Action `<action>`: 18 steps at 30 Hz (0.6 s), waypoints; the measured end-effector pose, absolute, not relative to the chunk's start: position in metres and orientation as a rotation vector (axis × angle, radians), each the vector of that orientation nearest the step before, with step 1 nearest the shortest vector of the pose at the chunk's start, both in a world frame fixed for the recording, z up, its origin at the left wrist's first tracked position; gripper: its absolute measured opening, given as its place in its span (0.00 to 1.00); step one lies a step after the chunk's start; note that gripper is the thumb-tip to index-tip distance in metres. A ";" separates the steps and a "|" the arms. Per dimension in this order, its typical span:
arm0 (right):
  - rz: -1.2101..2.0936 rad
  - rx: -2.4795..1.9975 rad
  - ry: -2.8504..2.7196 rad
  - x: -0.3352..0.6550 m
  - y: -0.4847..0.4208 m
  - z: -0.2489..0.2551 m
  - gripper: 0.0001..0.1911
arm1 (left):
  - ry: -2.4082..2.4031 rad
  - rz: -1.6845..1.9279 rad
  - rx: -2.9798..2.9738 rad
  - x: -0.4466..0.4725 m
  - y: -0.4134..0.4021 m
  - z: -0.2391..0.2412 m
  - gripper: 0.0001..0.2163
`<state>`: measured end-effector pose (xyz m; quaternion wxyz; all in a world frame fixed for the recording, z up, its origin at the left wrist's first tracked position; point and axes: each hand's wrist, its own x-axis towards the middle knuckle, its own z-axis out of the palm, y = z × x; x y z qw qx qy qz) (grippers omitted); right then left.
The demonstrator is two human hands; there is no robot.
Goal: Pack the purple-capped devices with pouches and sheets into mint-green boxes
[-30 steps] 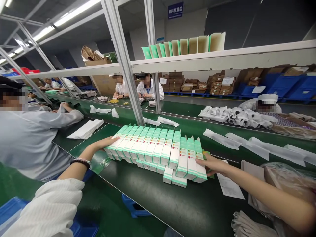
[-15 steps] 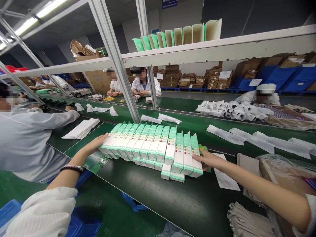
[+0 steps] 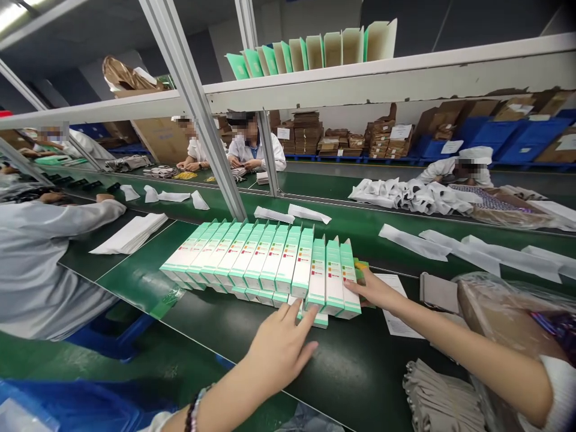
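Note:
A row of several white-and-green cartons (image 3: 261, 258) lies side by side on the dark green table (image 3: 360, 372), stacked two layers deep. My left hand (image 3: 279, 345) is open, fingers stretched out, its fingertips touching the near ends of the cartons toward the right of the row. My right hand (image 3: 373, 289) presses flat against the side of the rightmost carton (image 3: 347, 279), fingers extended. Both hands hold nothing.
White paper sleeves (image 3: 468, 249) lie on the green conveyor behind the row. A paper sheet (image 3: 396, 321), a plastic-wrapped brown bundle (image 3: 504, 318) and grey stacked sleeves (image 3: 436, 402) sit at right. A co-worker in white (image 3: 40, 258) sits at left; others work across the line.
My left hand left the far left end of the carton row and moved right to the near edge by the rightmost cartons. My right hand stayed against the row's right end.

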<state>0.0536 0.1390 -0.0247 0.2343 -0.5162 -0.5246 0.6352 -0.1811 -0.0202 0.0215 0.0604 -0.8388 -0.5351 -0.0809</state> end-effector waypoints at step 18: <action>1.875 -1.218 -1.125 0.104 0.089 -0.007 0.32 | -1.278 -1.075 -2.542 -0.095 -0.001 -0.009 0.23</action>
